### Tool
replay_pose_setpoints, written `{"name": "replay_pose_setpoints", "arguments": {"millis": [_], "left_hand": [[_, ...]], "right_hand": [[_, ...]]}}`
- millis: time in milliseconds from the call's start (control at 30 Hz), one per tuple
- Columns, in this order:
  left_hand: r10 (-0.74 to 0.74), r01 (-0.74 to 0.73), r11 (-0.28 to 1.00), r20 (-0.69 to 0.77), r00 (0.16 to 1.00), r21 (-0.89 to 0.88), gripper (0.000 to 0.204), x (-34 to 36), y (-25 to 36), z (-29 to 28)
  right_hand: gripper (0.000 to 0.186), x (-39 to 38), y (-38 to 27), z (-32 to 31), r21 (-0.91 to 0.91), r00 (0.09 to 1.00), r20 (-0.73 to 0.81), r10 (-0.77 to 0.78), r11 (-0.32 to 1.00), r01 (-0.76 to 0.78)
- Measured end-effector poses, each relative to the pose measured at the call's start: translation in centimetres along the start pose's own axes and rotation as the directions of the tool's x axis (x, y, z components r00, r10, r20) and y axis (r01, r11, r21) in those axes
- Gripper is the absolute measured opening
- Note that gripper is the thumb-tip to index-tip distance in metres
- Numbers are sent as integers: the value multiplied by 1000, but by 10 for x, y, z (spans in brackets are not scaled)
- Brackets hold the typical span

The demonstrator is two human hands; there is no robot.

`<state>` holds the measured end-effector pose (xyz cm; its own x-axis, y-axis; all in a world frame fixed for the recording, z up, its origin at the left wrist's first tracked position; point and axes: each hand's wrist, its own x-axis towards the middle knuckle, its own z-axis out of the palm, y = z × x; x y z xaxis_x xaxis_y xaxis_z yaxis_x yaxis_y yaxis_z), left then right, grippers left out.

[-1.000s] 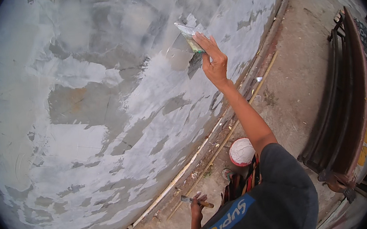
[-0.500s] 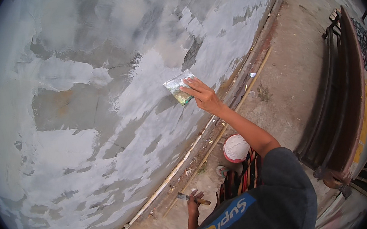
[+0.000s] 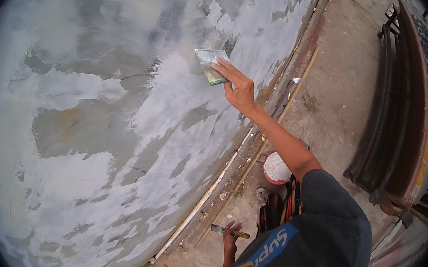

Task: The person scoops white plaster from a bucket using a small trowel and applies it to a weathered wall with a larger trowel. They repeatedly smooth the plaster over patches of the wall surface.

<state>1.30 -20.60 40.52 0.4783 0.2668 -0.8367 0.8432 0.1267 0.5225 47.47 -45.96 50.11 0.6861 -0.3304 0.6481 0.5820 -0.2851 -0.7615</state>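
My right hand (image 3: pixel 241 92) is closed on a flat, roughly square spreader (image 3: pixel 210 65), smeared white with a greenish edge. I hold it against, or very close to, the wall (image 3: pixel 85 170), which carries white filler in uneven patches with grey showing between them. Lower down, near my body, my left hand (image 3: pixel 229 239) grips a putty knife (image 3: pixel 242 234) by its wooden handle, its blade pointing left, away from the wall. Below my right forearm stands a round bucket with a red rim (image 3: pixel 267 176), holding white paste (image 3: pixel 277 166).
A long dark-brown bench (image 3: pixel 404 129) stands on the right. Along the wall's foot run a pale pipe (image 3: pixel 200 203) and a thin yellowish pole (image 3: pixel 300 84), with scraps of debris about them. Concrete ground (image 3: pixel 341 81) stretches between wall and bench.
My right hand has slid the spreader up the wall and turned it more upright; it now partly covers a grey patch there. The left hand still holds the putty knife, shifted slightly in view.
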Motion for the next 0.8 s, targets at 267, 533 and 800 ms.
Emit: {"name": "replay_pose_setpoints", "arguments": {"millis": [267,533,800], "left_hand": [[42,-43,999,19,999,31,59,12,17,8],[21,-23,996,14,1000,86,59,8,11,12],[-6,0,991,48,999,130,60,3,4,18]], "right_hand": [[57,-64,30,-22,13,962,255,-95,995,94],[63,0,38,4,71,969,-168,181,983,-171],[64,-79,1,48,31,979,-64,193,981,-191]]}}
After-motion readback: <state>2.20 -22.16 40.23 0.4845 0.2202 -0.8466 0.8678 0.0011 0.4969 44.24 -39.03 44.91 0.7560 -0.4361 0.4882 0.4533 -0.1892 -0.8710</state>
